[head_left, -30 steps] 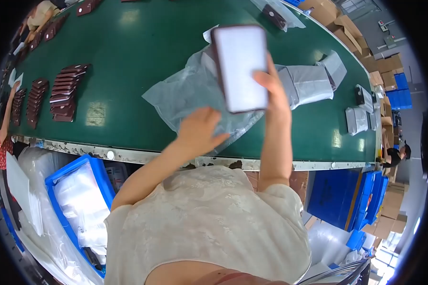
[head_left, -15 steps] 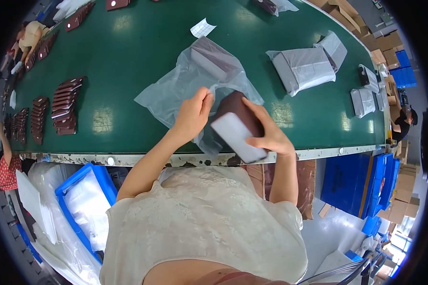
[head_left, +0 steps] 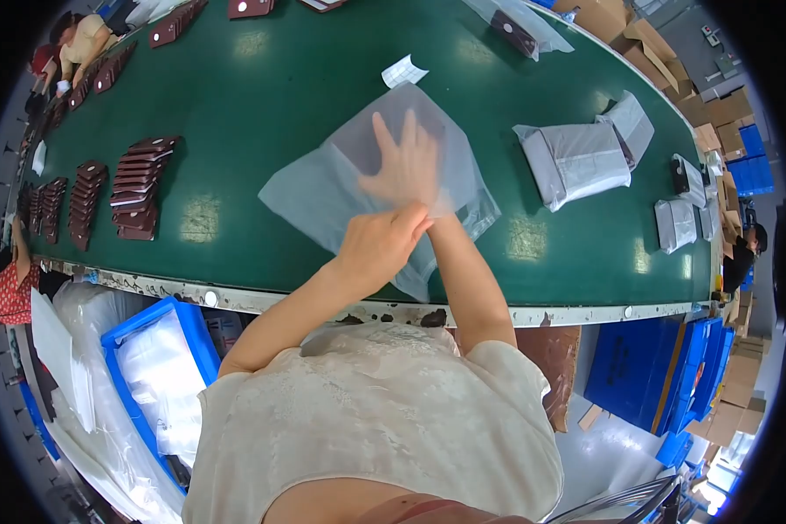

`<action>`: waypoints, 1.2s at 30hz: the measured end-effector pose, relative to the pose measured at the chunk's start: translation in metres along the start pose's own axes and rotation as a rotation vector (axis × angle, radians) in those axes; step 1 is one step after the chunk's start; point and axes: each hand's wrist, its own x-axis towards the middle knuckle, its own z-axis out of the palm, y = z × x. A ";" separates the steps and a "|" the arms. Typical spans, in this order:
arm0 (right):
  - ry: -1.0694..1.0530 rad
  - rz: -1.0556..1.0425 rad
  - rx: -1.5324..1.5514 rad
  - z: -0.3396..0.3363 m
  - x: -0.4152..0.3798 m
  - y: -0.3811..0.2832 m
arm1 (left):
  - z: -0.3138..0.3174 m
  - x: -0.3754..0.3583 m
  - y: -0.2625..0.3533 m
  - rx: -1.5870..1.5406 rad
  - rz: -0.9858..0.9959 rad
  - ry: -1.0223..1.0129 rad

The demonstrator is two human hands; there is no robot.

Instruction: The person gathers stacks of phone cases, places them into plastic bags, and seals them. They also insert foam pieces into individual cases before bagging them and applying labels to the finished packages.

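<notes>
A translucent plastic bag [head_left: 314, 188] lies on the green table in front of me. My left hand [head_left: 380, 244] pinches the bag at its mouth, beside my right wrist. Inside the bag, seen hazily through the film, my right hand [head_left: 406, 166] has its fingers spread. Under that hand a dull purplish-brown shape [head_left: 354, 144] shows through the plastic; its outline is blurred. A small curled white sheet [head_left: 404, 72] touches or nearly touches the bag's far corner.
Rows of brown flat pieces [head_left: 144, 188] stand on the green table [head_left: 236, 157] at left. Wrapped packages [head_left: 576, 162] lie at right, and another wrapped brown piece [head_left: 513, 33] at the back. A blue bin [head_left: 113, 349] stands below the table edge. Other people are at both sides.
My right hand has gone into the bag and spread its fingers; it no longer grips the brown block with the white side. My left hand still pinches the bag. The view has shifted slightly.
</notes>
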 end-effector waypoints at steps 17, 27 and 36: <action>0.221 -0.093 -0.275 0.025 0.002 -0.002 | 0.025 -0.089 -0.110 -1.260 -1.076 0.262; 0.178 -0.572 -0.081 0.118 0.010 -0.130 | -0.114 -0.174 -0.204 -0.584 -1.010 0.355; 0.075 -0.653 -0.130 0.156 0.052 -0.201 | -0.148 -0.113 -0.223 0.390 -0.515 0.493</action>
